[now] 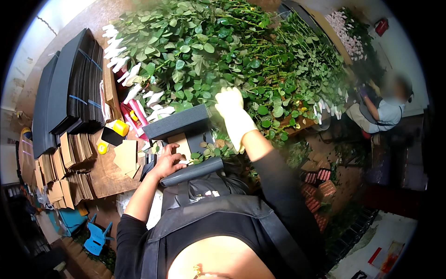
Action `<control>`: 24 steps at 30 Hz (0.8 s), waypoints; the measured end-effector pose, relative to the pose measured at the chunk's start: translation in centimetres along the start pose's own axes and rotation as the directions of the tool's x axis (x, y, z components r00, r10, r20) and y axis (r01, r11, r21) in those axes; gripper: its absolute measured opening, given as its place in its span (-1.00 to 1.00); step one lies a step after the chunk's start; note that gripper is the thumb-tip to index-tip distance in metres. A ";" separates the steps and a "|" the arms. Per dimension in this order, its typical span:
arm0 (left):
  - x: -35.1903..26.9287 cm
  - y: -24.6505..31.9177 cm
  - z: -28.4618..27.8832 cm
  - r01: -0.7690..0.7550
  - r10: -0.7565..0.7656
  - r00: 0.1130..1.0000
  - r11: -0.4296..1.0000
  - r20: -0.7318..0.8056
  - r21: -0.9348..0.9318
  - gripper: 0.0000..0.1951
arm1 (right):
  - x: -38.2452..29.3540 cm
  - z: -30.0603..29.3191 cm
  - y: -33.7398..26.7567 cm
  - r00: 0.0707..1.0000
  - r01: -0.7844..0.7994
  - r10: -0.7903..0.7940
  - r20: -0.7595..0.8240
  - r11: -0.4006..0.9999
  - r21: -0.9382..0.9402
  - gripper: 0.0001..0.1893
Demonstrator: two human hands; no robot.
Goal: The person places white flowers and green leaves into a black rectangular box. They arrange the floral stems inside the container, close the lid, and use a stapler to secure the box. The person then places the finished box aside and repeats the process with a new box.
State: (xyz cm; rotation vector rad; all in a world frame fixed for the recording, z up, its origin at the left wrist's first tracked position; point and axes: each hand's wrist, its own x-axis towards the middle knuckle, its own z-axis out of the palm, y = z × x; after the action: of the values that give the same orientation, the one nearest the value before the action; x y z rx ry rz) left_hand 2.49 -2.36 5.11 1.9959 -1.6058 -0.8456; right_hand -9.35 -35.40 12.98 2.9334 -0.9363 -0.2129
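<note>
My bare left hand (pixel 170 161) rests with bent fingers inside an unfolded black corrugated sheet (pixel 176 122), on a tan cardboard piece (pixel 183 145). Its thumb is beside a white-sleeved bud (pixel 185 162) on a leafy stem that lies across the sheet; whether the thumb presses the bud I cannot tell. My right hand (pixel 230 99), in a pale rubber glove, is over the edge of a large heap of leafy rose stems (pixel 209 62). Its fingers are bent, and whether they grip a stem I cannot tell. The near flap of the sheet curls up against my apron (pixel 209 205).
Stacked black corrugated sheets (pixel 66 83) and cut cardboard pieces (pixel 69 153) stand at the left. A yellow tape roll (pixel 120 128) and a pink tape dispenser (pixel 134 117) lie beside the sheet. Another person (pixel 379 108) is at the far right. A blue chair (pixel 95 237) stands low left.
</note>
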 end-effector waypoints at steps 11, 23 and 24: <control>0.1 -0.9 0.9 -0.022 0.021 0.999 1.000 -0.042 -0.016 -0.68 | -6.2 -7.5 10.8 0.756 -0.101 0.528 -0.388 0.679 0.727 -0.83; 0.1 -1.0 1.7 -0.005 -0.052 0.961 0.979 -0.272 -0.204 0.19 | -10.4 6.9 2.7 0.906 0.419 -0.423 -0.018 0.889 0.182 -0.83; -0.1 -1.3 2.1 0.034 -0.120 0.966 0.936 -0.228 -0.350 0.22 | -10.4 7.3 2.8 0.907 0.414 -0.421 0.019 0.899 0.144 -0.83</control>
State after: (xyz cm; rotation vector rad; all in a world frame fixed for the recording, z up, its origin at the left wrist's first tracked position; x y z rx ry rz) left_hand 1.95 -1.84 2.73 1.8387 -1.1578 -0.8072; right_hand -20.43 -31.75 7.23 3.2375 -0.3170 -0.2477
